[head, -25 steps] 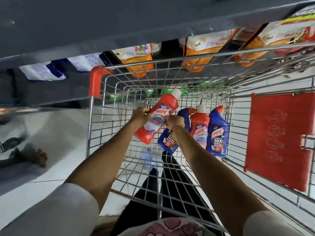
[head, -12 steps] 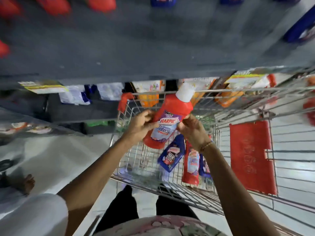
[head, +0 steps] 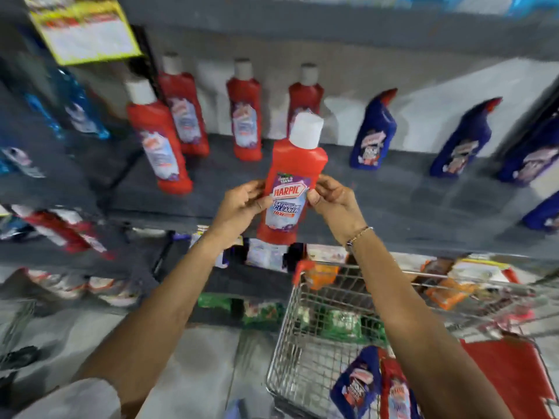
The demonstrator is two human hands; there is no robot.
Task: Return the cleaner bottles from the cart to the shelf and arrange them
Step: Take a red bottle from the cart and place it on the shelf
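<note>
I hold a red Harpic cleaner bottle point(head: 295, 173) with a white cap upright in front of the grey shelf point(head: 393, 204). My left hand point(head: 242, 204) grips its left side and my right hand point(head: 331, 201) its right side, both at the label. On the shelf stand several red bottles point(head: 160, 146) to the left and blue bottles point(head: 373, 137) to the right. The wire cart point(head: 302, 343) is at the lower right, with a blue bottle point(head: 357, 385) and a red bottle point(head: 396, 391) lying in it.
A red panel point(head: 511, 379) hangs on the cart's right side. Lower shelves hold pouches and packets point(head: 266, 255). Light blue bottles point(head: 72, 107) stand on the neighbouring shelf at the left. A yellow-edged price tag point(head: 84, 31) hangs at the upper left. Tiled floor lies below.
Both hands have lifted the red bottle out of the cart and up to shelf height. The view has swung up from the cart to the shelf.
</note>
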